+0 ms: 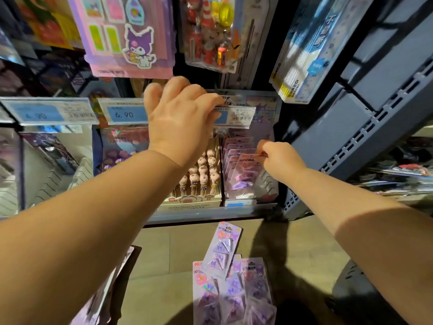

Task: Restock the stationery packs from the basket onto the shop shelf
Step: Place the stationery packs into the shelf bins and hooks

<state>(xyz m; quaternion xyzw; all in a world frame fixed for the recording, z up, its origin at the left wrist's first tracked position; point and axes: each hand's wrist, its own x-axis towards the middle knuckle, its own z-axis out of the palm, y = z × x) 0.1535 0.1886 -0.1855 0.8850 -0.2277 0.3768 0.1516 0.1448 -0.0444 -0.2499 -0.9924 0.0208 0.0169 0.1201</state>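
Pinching item: right-hand fingers (263,146), closed narrow on the top edge of one stationery pack (244,168). The pack is a pink-and-purple card with clear blisters, tilted, at the front of a row of like packs (234,146) in the right shelf compartment.

1. Right hand (280,160): at 3 o'clock of frame centre, forearm bare, reaching in from 4 o'clock.
2. Left-hand fingers (199,95): curled over the top edge of a clear price-tag holder (239,116), which carries a barcode label.
3. Left hand (178,120): at 12 o'clock of the pen box, back toward the camera, forearm entering from 8 o'clock.
4. Pen box (196,201): the compartment at 9 o'clock of the held pack, with round-headed pens (203,171) upright in rows.
5. Price labels at 9 o'clock of the left hand: "6.90" (124,113) and, farther out, "4.90" (44,113).
6. Hanging goods at 12 o'clock: purple sticker pack (126,36), toy eraser pack (210,31), ruler pack (309,48).
7. Grey slotted shelf upright (375,127): 2 o'clock.
8. Reserve stock at 6 o'clock: one loose pack (222,249) lies across a pile of the same packs (234,294), beside tan floor (164,249). Their container cannot be made out.
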